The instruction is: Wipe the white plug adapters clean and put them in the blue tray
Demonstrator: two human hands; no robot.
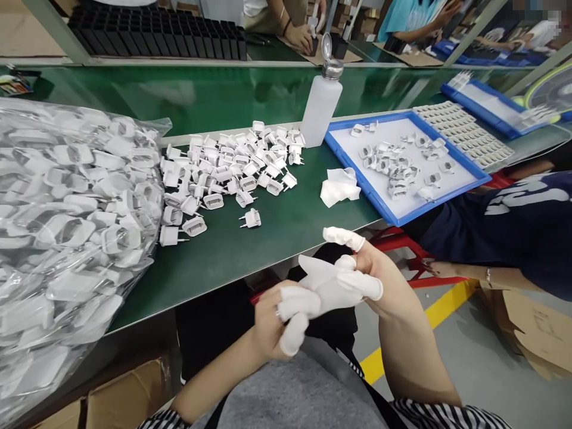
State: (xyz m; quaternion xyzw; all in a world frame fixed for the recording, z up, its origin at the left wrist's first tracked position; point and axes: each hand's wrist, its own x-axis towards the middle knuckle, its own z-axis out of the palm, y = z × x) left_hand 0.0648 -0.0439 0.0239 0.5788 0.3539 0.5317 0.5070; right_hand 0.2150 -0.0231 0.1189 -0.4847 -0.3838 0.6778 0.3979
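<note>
My left hand [272, 319], with white finger cots on its fingertips, pinches one side of a white wipe [328, 286] above my lap. My right hand [373, 265], also in finger cots, grips the wipe's other side, its index finger stretched out. Whether the wipe covers something, I cannot tell. Another crumpled white wipe [339, 186] lies on the green table. Beyond it, a blue-rimmed tray [388, 213] holds several white plug housings. A heap of white two-pin plug housings [232, 164] spreads over the table, with a single plug housing [251, 218] lying apart in front.
A clear bag [80, 226] full of white housings takes up the left side. A white pump bottle [322, 104] with its lid up stands behind the heap. A person in a dark shirt [504, 220] sits at right. Black boxes [156, 36] line the shelf.
</note>
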